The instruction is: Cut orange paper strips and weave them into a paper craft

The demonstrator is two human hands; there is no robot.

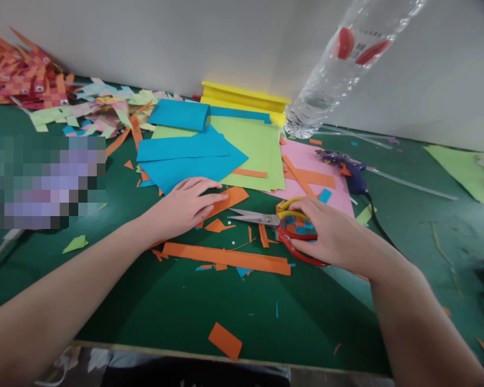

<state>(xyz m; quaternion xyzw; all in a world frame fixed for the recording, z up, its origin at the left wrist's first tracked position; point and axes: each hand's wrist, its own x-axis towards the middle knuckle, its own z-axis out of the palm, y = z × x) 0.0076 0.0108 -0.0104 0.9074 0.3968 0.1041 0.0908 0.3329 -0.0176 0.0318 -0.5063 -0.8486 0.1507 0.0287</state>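
Note:
My right hand [320, 228] grips a pair of scissors [266, 219] by its yellow and red handles, with the pointed blades aimed left. Its fingers are in and around the handle loops. My left hand [189, 207] lies flat with fingers stretched over an orange paper piece [236, 198], beside the scissor tips. Below both hands an orange paper strip [226, 258] lies across the green table. Small orange and blue scraps are scattered between the hands. Under the scissor handles sits a woven blue and orange paper piece [298, 223], partly hidden by my right hand.
Behind my hands are blue paper sheets [189, 158], green sheets [262, 150] and a pink sheet [339, 199]. A glue gun [353, 172] with a cord lies right. A plastic bottle [347, 70] stands at the back. Woven paper pieces [32, 75] are heaped far left.

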